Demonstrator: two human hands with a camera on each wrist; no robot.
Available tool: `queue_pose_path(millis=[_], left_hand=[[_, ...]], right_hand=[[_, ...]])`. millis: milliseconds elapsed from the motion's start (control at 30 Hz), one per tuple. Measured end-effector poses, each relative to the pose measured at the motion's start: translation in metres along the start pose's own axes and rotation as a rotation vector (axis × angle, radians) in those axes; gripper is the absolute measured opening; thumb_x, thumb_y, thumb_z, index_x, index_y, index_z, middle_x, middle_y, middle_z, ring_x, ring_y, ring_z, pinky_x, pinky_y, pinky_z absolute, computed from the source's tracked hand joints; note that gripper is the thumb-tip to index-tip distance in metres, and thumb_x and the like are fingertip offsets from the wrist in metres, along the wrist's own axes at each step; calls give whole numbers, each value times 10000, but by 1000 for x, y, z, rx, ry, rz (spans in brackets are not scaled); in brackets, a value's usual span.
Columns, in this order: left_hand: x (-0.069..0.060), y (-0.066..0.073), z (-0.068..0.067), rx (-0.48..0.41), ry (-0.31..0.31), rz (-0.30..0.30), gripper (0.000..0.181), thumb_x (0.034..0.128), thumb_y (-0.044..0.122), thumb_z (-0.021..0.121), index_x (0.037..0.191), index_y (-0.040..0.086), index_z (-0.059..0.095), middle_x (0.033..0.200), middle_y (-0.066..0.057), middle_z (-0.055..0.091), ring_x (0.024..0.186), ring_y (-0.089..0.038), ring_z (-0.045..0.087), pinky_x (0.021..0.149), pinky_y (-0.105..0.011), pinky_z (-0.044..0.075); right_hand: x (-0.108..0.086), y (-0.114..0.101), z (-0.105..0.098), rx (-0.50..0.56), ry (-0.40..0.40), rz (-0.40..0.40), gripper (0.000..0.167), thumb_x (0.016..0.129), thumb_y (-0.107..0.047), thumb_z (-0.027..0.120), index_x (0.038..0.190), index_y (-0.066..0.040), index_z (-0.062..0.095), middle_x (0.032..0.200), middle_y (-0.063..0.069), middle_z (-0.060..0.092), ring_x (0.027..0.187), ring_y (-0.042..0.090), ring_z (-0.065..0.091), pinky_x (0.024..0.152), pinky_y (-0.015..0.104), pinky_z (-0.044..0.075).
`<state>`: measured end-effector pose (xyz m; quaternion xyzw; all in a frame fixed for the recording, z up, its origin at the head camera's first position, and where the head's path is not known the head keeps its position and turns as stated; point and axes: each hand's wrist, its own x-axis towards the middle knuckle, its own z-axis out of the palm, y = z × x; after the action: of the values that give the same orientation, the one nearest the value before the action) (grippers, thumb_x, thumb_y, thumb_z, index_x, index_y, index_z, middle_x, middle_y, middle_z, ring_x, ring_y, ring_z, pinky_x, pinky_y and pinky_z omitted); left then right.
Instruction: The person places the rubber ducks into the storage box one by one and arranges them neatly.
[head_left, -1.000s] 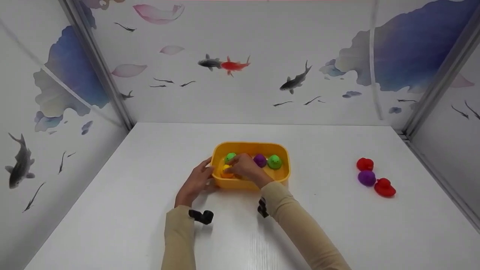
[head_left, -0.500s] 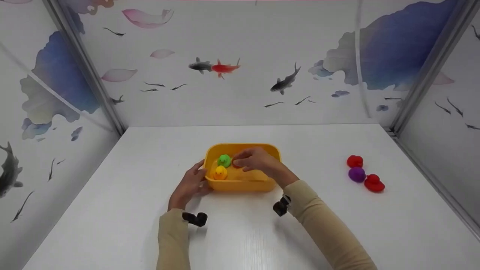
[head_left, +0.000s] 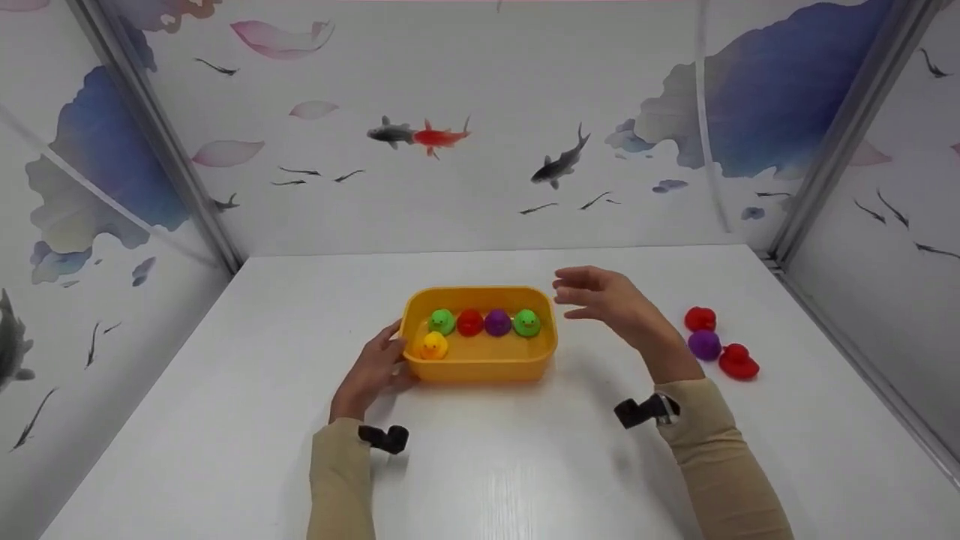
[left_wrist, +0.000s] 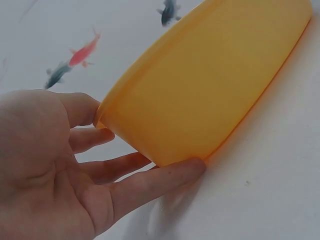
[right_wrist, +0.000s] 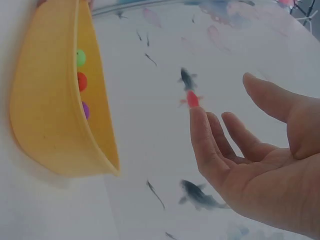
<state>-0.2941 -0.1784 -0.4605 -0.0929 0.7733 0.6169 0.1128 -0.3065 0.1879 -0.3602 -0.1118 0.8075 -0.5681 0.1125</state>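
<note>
My left hand [head_left: 369, 375] holds the left end of a yellow plastic basin [head_left: 480, 370]. In the left wrist view its thumb [left_wrist: 165, 181] lies against the basin's wall near the bottom, while the other fingers touch the end and rim. Inside the basin is a back row: a green rubber duck [head_left: 442, 322], a red one [head_left: 470, 322], a purple one [head_left: 498, 322] and a second green one [head_left: 526, 323]. A yellow rubber duck [head_left: 433, 346] sits at front left. My right hand [head_left: 619, 304] hovers beyond the basin's right end, fingers spread and holding nothing.
On the white table [head_left: 480, 457], to the right, a red rubber duck [head_left: 700, 319], a purple one [head_left: 704, 345] and another red one [head_left: 739, 362] stand close together. White panels [head_left: 480, 210] with painted fish enclose the table at the back and sides.
My right hand has left the yellow duck, passed over the red one, and moved right out of the basin, uncovering the back row. The left hand stays at the basin's left end.
</note>
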Motion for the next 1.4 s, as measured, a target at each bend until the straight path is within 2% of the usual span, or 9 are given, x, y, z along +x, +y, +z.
queue_pose_path(millis=[133,300,367,467,533,733,900,1200,1400], left_hand=[[0,0,0,-8,-2,17,556,1056,343,450,1585,300,283,1453,-108,525,1258,-278,606,908,-373,610],[-2,-1,0,0,-2,12,552,1055,361,450,1581,315,289,1450,-99,523,1269,-280,595,913,-369,608],[-2,0,1,0,0,6,548,1057,365,447,1580,319,289,1458,-97,520,1274,-280,592,916,-369,607],[-3,0,1,-2,-2,3,549,1061,365,439,1584,318,278,1482,-95,511,1288,-280,583,920,-369,605],[-3,1,2,0,-3,5,552,1062,365,435,1587,315,271,1490,-99,511,1291,-282,583,918,-367,606],[-3,1,2,11,-5,-4,550,1068,363,424,1590,314,261,1511,-101,494,1305,-283,571,927,-366,601],[-3,-2,2,12,0,5,553,1063,368,439,1587,309,274,1485,-110,513,1284,-287,587,923,-365,604],[-2,-1,2,-6,5,4,531,1068,337,422,1581,296,293,1435,-124,500,1286,-303,576,926,-386,603],[-2,-1,1,2,4,9,534,1066,343,417,1582,295,288,1462,-125,495,1310,-307,558,940,-390,598]], right_hand=[[-11,9,-22,-88,79,-26,597,958,-338,664,1468,-95,471,1484,142,510,1308,321,568,1005,276,538],[-19,24,-46,-164,146,-4,610,967,-384,640,1471,-84,471,1475,163,513,1306,341,561,1094,367,496],[-23,30,-57,-185,169,30,615,973,-411,626,1473,-89,471,1487,172,498,1332,358,528,1159,470,432],[-28,38,-73,-202,217,68,640,969,-442,623,1474,-77,471,1509,199,471,1383,399,465,1187,590,345],[-31,42,-84,-208,257,98,669,961,-476,621,1483,-89,463,1533,195,445,1416,411,425,1191,613,320],[-35,60,-108,-209,362,191,698,961,-498,607,1500,-87,437,1554,213,414,1438,424,386,1197,581,331],[-39,81,-123,-202,423,256,703,973,-497,581,1514,-83,410,1563,238,388,1441,445,366,1186,604,332],[-40,112,-142,-224,492,268,725,967,-509,582,1520,-78,398,1566,244,379,1456,456,324,1184,597,344],[-40,127,-147,-205,509,319,748,965,-515,579,1546,-100,356,1601,231,323,1470,457,290,1178,594,358]])
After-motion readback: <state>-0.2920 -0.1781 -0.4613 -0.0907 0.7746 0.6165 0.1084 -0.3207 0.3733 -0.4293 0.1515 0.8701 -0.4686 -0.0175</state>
